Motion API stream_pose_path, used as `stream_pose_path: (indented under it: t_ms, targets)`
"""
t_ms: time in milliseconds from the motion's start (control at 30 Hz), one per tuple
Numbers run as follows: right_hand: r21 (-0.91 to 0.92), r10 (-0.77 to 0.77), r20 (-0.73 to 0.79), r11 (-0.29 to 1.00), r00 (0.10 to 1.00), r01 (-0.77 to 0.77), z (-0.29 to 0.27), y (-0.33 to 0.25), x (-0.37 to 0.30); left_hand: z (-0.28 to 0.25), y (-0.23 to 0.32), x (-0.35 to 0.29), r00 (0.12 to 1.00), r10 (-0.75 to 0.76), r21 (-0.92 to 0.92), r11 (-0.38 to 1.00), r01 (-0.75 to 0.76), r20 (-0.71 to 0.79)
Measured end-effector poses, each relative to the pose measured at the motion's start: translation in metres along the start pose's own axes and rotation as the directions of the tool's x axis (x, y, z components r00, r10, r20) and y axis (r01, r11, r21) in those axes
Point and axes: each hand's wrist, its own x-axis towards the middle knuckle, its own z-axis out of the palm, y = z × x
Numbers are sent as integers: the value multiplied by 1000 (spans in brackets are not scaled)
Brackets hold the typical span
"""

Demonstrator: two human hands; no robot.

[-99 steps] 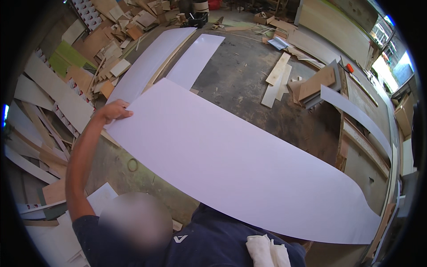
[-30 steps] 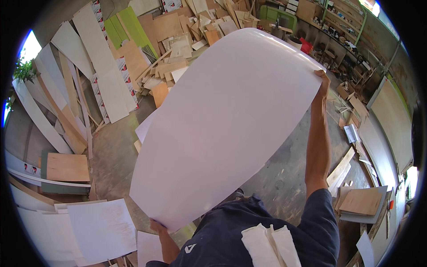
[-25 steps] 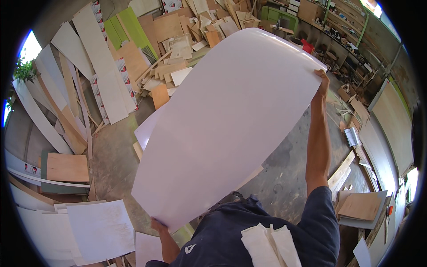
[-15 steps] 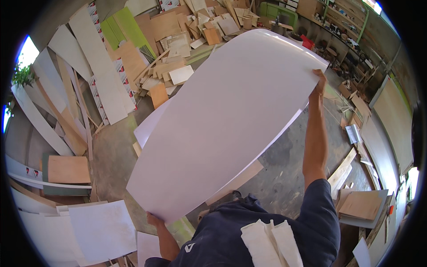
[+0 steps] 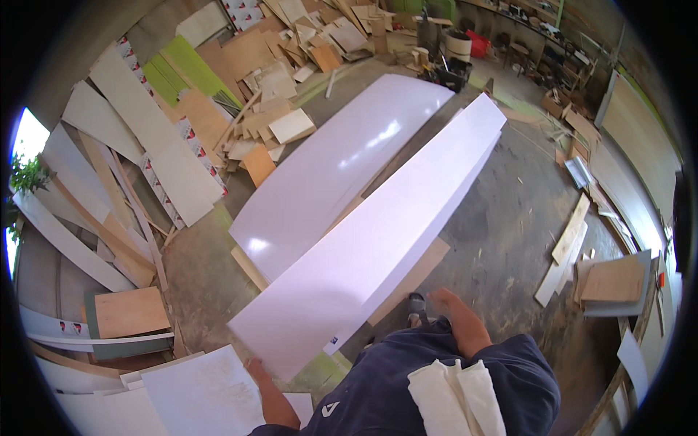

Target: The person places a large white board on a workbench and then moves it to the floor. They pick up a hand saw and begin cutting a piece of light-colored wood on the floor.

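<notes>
White panel point(image 5: 363, 251), hands point(image 5: 254, 368) point(image 5: 443, 299) (left at edge)

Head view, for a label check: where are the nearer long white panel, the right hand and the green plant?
Nearer long white panel point(image 5: 363, 251): head view, middle of its broad face.
Right hand point(image 5: 446, 299): head view, middle of the hand.
Green plant point(image 5: 28, 175): head view, middle of its leaves.

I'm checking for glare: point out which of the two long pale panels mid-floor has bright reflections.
The far panel, up-left: white highlights streak it, while the near panel shows none.
</notes>
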Motion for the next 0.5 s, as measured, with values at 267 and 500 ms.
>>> stream_pose_path:
  t_ms: [267, 500]
  targets:
    - [157, 96, -538, 988, 837, -12, 42, 88, -230, 124, -115, -51, 537, -197, 513, 668, -539, 821]
    - [406, 429, -703, 897, 567, -176, 172, 242, -293, 188, -94, -254, 34, -512, 455, 728, -513, 858]
